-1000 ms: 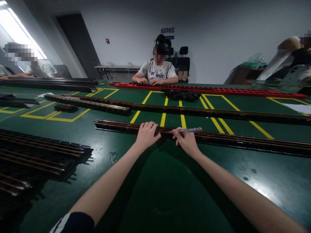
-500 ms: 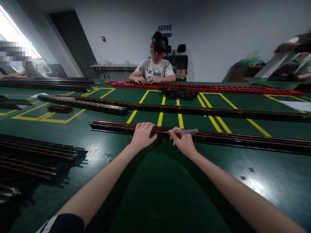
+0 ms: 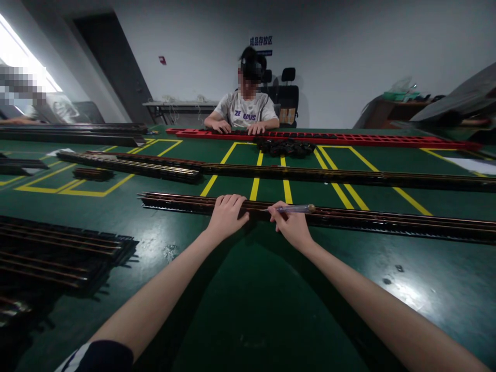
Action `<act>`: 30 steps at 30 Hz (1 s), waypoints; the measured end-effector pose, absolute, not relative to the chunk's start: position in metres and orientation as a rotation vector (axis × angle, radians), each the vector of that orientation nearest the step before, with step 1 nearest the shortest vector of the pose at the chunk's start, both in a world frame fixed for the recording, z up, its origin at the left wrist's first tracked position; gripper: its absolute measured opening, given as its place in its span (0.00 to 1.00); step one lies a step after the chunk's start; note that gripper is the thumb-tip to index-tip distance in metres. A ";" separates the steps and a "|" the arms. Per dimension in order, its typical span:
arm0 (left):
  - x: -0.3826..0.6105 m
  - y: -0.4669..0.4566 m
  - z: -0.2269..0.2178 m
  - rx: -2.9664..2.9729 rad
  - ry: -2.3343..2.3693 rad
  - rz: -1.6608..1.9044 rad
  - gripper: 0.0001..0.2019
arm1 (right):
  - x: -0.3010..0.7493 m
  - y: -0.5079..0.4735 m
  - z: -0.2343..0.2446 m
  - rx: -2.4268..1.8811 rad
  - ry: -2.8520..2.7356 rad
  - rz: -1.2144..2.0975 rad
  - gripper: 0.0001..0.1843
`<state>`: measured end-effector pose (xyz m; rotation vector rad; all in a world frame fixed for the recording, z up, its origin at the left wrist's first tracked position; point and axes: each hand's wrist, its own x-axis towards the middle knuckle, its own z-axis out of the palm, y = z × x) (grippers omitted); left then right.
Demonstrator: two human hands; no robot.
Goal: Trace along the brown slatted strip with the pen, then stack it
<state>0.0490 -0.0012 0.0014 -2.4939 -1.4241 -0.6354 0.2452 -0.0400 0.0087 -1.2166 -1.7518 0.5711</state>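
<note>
A long dark strip (image 3: 372, 222) with copper-coloured lines along it runs across the green table (image 3: 248, 310) in front of me. Draped over this strip is my left hand (image 3: 228, 216), its fingers across the top and far edge and its thumb apart on the near side. Just to its right, my right hand (image 3: 289, 221) pinches a small screwdriver (image 3: 296, 208) with a clear purplish handle. The screwdriver lies almost level, its thin shaft pointing left over the strip. Whether the tip touches the strip is too small to tell.
Bundled dark strips (image 3: 58, 248) lie at the left; another long strip (image 3: 329, 174) crosses farther back. Behind it are a pile of black parts (image 3: 287, 147) and a long red frame (image 3: 368, 138). A co-worker (image 3: 248, 111) sits opposite, hands at the frame.
My hands and the screwdriver keep nearly the same place on the strip. The view has shifted slightly. The co-worker's hands have moved a little apart, and the person at far right is out of sight.
</note>
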 end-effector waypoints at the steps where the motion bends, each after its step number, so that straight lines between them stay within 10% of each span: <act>1: 0.049 -0.001 0.001 -2.492 -1.422 -0.637 0.17 | 0.245 -0.040 0.009 -1.216 -1.743 0.561 0.18; 30: 0.053 -0.004 0.003 -2.455 -1.484 -0.634 0.18 | 0.246 -0.040 0.010 -1.178 -1.687 0.580 0.19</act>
